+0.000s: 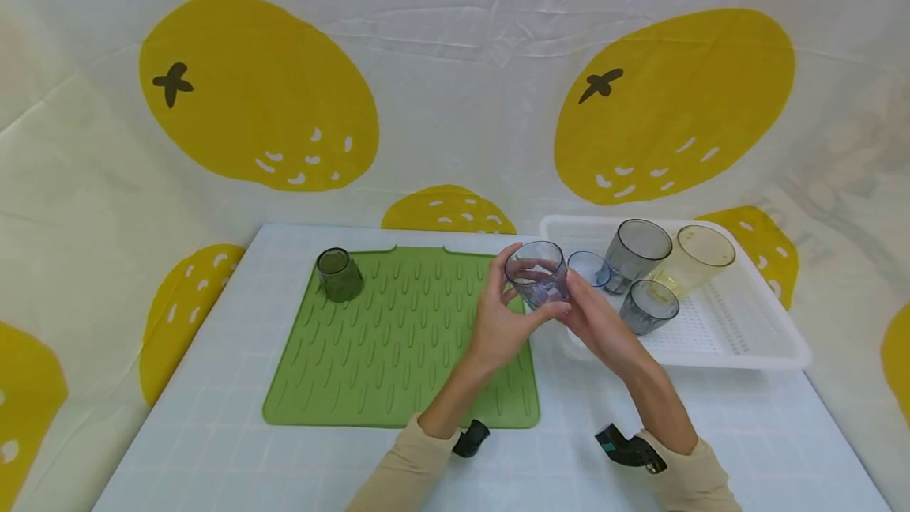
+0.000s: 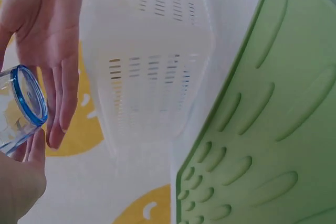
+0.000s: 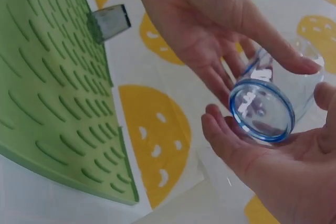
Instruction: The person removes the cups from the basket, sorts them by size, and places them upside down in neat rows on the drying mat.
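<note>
Between my two hands, a clear, faintly bluish drinking glass [image 1: 538,279] is held up, mouth upward, over the gap between the mat and the basket. My left hand [image 1: 500,328] grips its left side, the thumb across the front. On the other side my right hand [image 1: 600,322] holds it, fingers along the wall and low by the base. From below, the right wrist view shows the glass's blue-edged base [image 3: 261,109] with fingers of both hands around it. A small dark green glass [image 1: 341,276] stands on the far left corner of the green drying mat [image 1: 398,370].
On the right, a white perforated basket [image 1: 764,354] carries several glasses: a small blue one [image 1: 588,269], a tall grey one [image 1: 637,251], a short grey-blue one [image 1: 648,308] and a yellow one [image 1: 697,259]. A patterned cloth [image 1: 455,109] hangs behind the table.
</note>
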Demonstrator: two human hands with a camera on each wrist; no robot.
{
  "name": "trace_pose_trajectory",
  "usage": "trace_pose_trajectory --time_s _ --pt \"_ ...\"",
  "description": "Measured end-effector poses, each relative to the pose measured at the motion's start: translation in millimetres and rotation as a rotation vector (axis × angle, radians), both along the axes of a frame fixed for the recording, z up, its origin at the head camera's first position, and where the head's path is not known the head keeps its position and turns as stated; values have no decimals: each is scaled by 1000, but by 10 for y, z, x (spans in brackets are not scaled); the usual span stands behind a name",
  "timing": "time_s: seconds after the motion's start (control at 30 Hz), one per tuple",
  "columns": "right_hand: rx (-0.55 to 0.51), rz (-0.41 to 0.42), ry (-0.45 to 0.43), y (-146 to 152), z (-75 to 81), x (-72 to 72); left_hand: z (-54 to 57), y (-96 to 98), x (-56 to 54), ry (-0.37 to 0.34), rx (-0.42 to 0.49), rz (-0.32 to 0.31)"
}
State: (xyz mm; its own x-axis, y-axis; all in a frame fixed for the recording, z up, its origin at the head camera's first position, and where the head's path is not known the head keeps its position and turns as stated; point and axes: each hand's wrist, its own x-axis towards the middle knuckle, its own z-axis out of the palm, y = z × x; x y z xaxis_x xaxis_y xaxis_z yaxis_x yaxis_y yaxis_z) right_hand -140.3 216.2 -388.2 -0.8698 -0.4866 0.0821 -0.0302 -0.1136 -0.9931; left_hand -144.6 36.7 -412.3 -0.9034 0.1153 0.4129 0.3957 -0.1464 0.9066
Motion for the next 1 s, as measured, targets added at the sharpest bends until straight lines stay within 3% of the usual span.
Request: trace_pose_trajectory --time_s 0.1,0.27,0.5,0.7,0.9,1.0 --pt "-36 21 -20 -33 -39 1 -7 -13 -16 5 80 -38" --pt "-54 -21 -37 -33 -79 -5 -20 -46 -13 -39 90 -73" --pt "158 -158 -28 21 -40 28 -23 -132 9 -59 10 -111" --pt "365 -278 39 48 66 21 -19 -234 1 -34 -30 -141" --pt "431 -311 69 20 145 5 -14 -331 9 -24 -127 -153" --pt "411 -337 90 -27 165 -6 -15 -379 11 -24 -170 -145"
